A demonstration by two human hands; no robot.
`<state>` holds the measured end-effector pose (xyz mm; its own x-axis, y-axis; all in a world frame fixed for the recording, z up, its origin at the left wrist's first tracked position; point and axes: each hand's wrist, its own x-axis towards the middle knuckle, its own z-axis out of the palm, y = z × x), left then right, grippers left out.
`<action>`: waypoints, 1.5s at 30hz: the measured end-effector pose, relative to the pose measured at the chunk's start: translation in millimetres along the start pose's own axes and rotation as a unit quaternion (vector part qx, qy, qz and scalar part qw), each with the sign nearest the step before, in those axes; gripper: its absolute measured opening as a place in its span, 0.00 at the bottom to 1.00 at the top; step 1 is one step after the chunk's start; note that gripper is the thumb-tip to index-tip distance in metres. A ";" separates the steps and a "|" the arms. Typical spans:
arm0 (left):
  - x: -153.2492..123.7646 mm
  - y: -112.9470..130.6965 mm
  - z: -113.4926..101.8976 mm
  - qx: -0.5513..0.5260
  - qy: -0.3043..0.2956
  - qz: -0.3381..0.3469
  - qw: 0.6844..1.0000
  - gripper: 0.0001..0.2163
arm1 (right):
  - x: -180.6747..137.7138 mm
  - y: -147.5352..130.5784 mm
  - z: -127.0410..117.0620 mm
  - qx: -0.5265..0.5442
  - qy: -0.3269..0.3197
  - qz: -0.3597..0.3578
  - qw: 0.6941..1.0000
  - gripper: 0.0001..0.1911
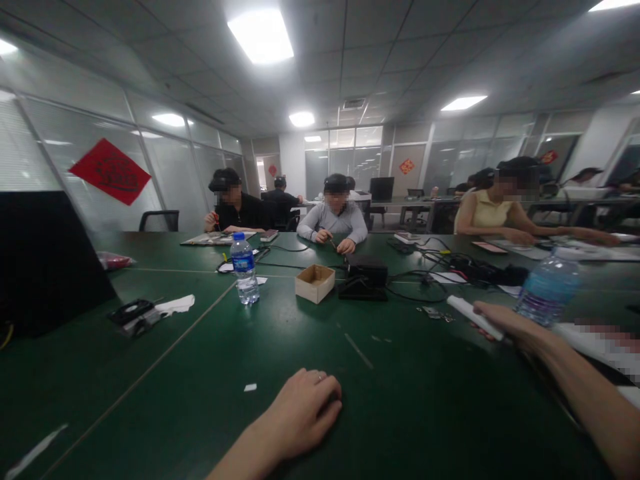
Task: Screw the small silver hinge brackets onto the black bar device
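Note:
My left hand (pixel 309 412) rests on the green table (pixel 200 400), its fingers loosely curled under and a ring on one finger. Nothing shows between its thumb and fingers. Over on the right, my right hand (pixel 513 325) grips a long, flat white object (pixel 473 315), held slightly above or against the tabletop; its exact kind cannot be made out. A large water bottle (pixel 547 290) stands just beyond that hand. Small metal-looking pieces (pixel 435 313) lie to the left of the white object. A small white scrap (pixel 251 387) is left of my left hand.
Ahead are an open cardboard box (pixel 315 283), a black device (pixel 366 275) with cables and a labelled water bottle (pixel 245 270). At left lie a black-and-silver part (pixel 135 317) and a dark panel (pixel 47 260). People (pixel 333 217) sit working across the table.

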<state>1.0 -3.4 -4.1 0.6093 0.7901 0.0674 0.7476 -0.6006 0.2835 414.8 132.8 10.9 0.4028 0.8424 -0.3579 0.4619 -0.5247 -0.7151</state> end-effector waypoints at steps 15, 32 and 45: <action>-1.2 -2.2 4.9 -0.030 0.051 -0.050 0.997 0.09 | -130.7 -67.0 88.3 -0.358 -0.216 -0.263 0.870 0.18; 3.2 -5.8 3.5 -0.019 0.018 0.010 1.000 0.09 | -96.8 -52.7 107.2 -0.247 -0.029 -0.329 0.911 0.20; 4.4 4.3 3.2 -0.017 -0.016 0.038 0.999 0.08 | 50.0 35.2 43.9 -0.236 0.274 -0.084 0.928 0.42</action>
<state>7.7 -2.9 -5.7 0.6730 0.7373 0.0589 0.6894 -0.6541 0.3111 416.5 161.8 -58.6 0.5750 0.7963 0.1878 0.7980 -0.4953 -0.3434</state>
